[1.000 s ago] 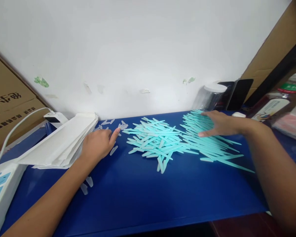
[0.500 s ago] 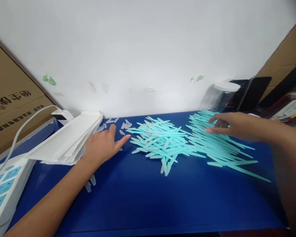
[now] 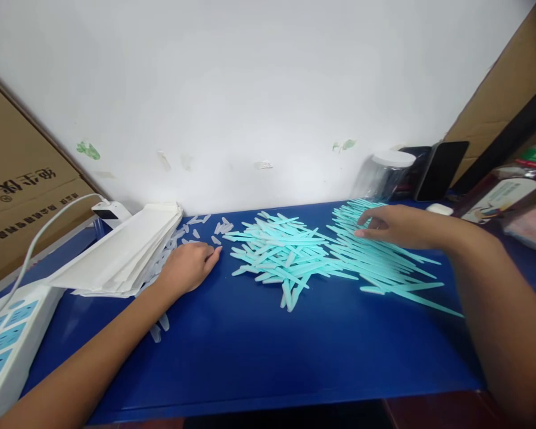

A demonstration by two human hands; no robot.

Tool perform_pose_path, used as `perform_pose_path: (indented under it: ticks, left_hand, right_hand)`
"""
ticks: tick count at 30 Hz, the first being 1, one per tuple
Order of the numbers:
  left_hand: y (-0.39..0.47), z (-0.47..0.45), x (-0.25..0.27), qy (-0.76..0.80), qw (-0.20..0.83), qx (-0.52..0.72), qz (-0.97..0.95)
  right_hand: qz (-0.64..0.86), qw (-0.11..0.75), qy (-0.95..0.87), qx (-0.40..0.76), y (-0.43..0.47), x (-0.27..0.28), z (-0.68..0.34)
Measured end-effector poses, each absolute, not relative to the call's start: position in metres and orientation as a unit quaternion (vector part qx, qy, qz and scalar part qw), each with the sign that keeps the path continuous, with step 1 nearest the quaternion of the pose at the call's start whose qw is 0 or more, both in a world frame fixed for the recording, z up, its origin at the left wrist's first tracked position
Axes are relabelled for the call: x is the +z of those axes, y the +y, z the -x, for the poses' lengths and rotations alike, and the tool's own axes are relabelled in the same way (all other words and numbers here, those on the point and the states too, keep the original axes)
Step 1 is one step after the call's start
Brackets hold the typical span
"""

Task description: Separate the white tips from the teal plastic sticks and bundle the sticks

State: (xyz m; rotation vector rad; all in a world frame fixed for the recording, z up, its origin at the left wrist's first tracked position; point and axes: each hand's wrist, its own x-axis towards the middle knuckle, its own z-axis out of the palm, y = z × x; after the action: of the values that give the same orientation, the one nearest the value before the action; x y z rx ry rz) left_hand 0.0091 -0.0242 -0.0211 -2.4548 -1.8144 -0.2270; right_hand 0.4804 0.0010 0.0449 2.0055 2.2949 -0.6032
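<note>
My left hand (image 3: 190, 266) rests low on the blue table with its fingers curled in and the thumb drawn close. Small translucent caps (image 3: 223, 227) lie scattered beyond and beside it; whatever its fingertips hold, if anything, is hidden. Over the right-hand spread of slim turquoise sticks (image 3: 375, 262) hovers my right hand (image 3: 390, 226), fingers bent, with a gap between thumb and forefinger and nothing visible in it. Between my hands sits a tangled pile of turquoise sticks with paler, whitish ends (image 3: 281, 244).
White paper sleeves (image 3: 116, 256) are stacked at left, near a power strip (image 3: 40, 310) and a cardboard box (image 3: 22, 179). At the back right stand a clear jar with a white lid (image 3: 386, 173), a dark phone (image 3: 441, 171) and a bottle (image 3: 502, 193). A white wall closes the back.
My left hand has curled its fingers and thumb, which were stretched out before. My right hand stays over the right-hand sticks. The view has shifted slightly to the right.
</note>
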Motion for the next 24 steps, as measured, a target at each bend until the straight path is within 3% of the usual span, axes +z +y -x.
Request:
perform_pose_path:
  ticks: [8,13,18,24]
  left_hand:
    - [-0.017,0.003,-0.010,-0.617,-0.042,-0.314,0.721]
    - [-0.006,0.017,0.008,-0.635,-0.203,-0.460,0.586]
    - [-0.003,0.030,0.023,-0.594,-0.375,-0.495,0.511]
    - [-0.006,0.031,0.027,-0.582,-0.436,-0.497,0.473]
  right_hand:
    - [-0.653,-0.005,0.740,-0.163,0.005,0.046,-0.483]
    - [-0.645,-0.022,0.747,-0.158,0.001,0.050,-0.479]
    - [-0.648,-0.030,0.745,-0.157,0.001,0.052,-0.482]
    - [-0.656,-0.031,0.739,-0.151,0.002,0.055,-0.487]
